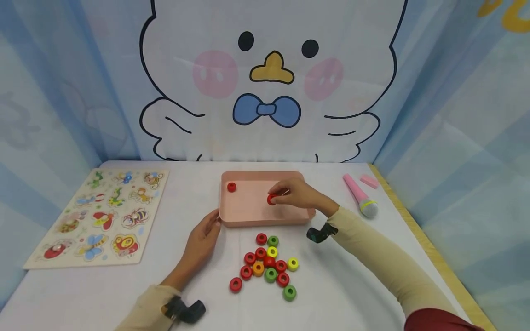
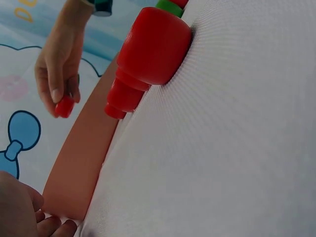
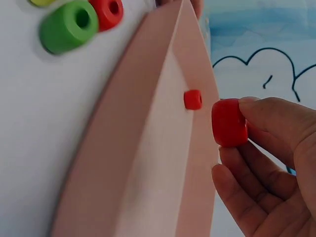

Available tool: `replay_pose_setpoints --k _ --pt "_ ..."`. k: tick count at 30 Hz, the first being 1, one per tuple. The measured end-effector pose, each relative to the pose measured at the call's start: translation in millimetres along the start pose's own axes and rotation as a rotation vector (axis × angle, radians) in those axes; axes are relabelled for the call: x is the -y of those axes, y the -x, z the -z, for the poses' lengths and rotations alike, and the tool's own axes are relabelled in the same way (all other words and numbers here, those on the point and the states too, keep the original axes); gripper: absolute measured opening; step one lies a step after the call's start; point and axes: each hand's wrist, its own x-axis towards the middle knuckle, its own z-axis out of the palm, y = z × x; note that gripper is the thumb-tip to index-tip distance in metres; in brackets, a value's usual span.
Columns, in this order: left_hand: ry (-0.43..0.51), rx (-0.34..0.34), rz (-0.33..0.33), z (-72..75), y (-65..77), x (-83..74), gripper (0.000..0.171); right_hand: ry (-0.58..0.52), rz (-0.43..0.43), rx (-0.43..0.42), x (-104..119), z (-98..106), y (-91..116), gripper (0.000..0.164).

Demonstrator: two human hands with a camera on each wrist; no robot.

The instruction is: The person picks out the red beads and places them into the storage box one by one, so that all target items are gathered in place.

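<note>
Above the tray (image 1: 265, 222): the right hand (image 1: 301, 195) holds a red bead (image 1: 270, 199) over the right half of the floor, raised clear of it.
Right fingers: closed only to the bead's width, thumb and fingertips pressing its opposite sides; the lower fingers hang loosely bent, with hold of nothing else.
Held bead: out at the very tips, well away from the palm, much of its round side exposed; which way its hole faces cannot be told.
Setting down: if the bead is to be placed here, best to lower it until it meets the floor, then part the fingers; a drop onto its curved side would probably let it roll. Flat end down should sit best.
Tray corner: the left hand (image 1: 204, 236) has thumb and fingers around the near left corner, touching; a light brace there seems enough, though how firmly it grips does not show.
Tray bead (image 1: 231, 187): a second red one near the far left corner, hole apparently upward, well apart from the right fingers.
Loose beads (image 1: 269, 261): red, green, yellow and orange, on the tabletop (image 1: 339, 285) by the near wall; a high wrist would spare them a knock.
</note>
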Motion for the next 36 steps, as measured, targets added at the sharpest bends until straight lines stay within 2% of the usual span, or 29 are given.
replay_pose_setpoints --k 3,9,14,18,22,29,36 --pt "-0.003 -0.013 0.007 1.6 1.0 2.2 0.045 0.024 -0.021 0.024 1 -1 -26 0.031" --pt "0.006 -0.029 -0.001 -0.8 0.0 4.2 0.045 0.041 -0.117 0.041 -6 -7 -70 0.031" --pt "0.038 -0.051 -0.006 -2.6 1.0 4.9 0.044 -0.013 -0.207 0.055 -14 -20 -92 0.031" --pt "0.028 -0.041 -0.026 -2.8 -0.4 5.2 0.044 -0.023 -0.279 0.031 -21 -27 -100 0.032" --pt "0.013 -0.06 -0.047 0.7 -2.4 5.2 0.043 -0.04 -0.283 0.026 -22 -29 -106 0.031" --pt "0.034 -0.052 -0.081 3.4 -5.8 3.7 0.042 0.02 -0.275 0.034 -28 -27 -109 0.03" --pt "0.041 -0.065 -0.094 2.4 -4.9 6.2 0.041 -0.016 -0.284 0.038 -33 -29 -106 0.037"
